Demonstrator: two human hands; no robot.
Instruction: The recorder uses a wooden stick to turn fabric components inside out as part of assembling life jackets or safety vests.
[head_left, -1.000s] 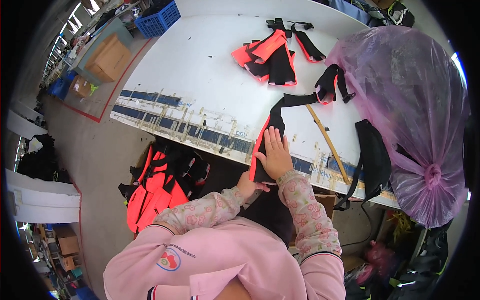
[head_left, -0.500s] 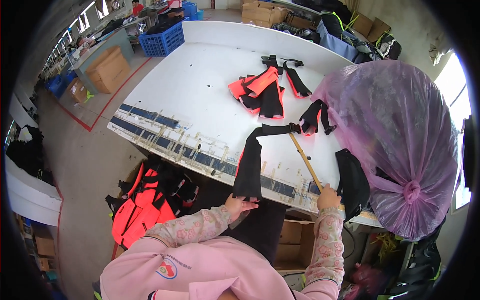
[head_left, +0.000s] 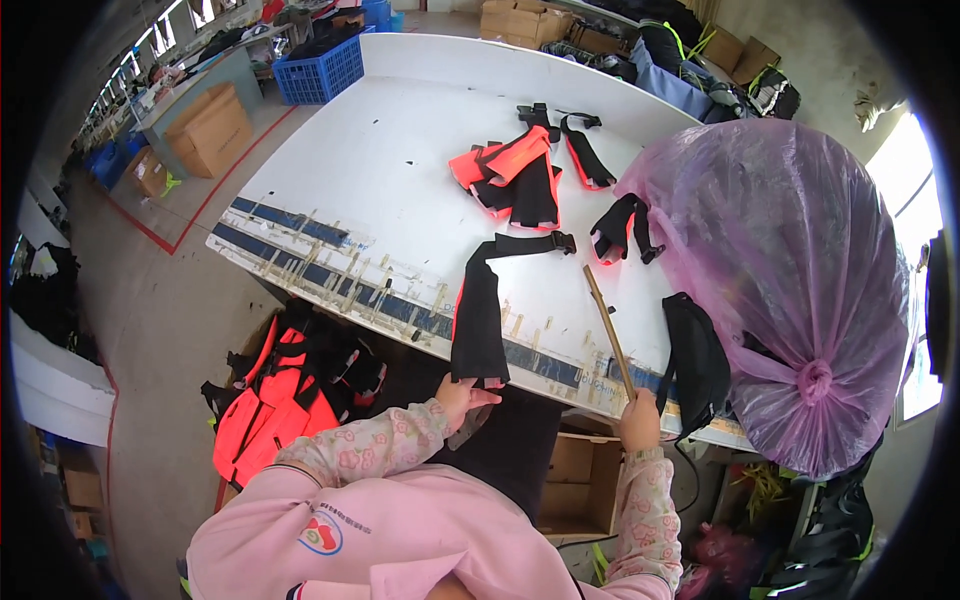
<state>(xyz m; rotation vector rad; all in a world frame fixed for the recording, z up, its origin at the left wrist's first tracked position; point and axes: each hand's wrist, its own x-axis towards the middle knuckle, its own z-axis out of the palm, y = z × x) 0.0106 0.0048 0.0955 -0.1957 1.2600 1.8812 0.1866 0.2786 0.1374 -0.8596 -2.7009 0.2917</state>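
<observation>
A black fabric waist-strap piece [head_left: 480,325] with orange-red edging lies over the table's near edge. Its narrow webbing ends in a black buckle [head_left: 563,243] on the tabletop. At the piece's near end, my left hand [head_left: 460,400] is closed on it, with the fingertips partly under the fabric. My right hand [head_left: 640,422] is wrapped round one end of a thin wooden stick [head_left: 607,320], which points away over the table. The stick's far tip is beside the buckle, apart from it. A similar black-and-red strap piece [head_left: 613,228] rests farther right.
More strap pieces [head_left: 515,180] are piled at the table's [head_left: 330,150] far middle. A black pouch [head_left: 697,365] stands right of my right hand, against a large pink plastic bag [head_left: 780,250]. Orange-red bags [head_left: 275,425] lie below the table at left. A blue crate [head_left: 318,75] stands behind.
The buckle has shifted left, away from the neighbouring strap piece and the stick's tip. My right hand has moved slightly nearer to me with the stick. My left hand keeps its hold.
</observation>
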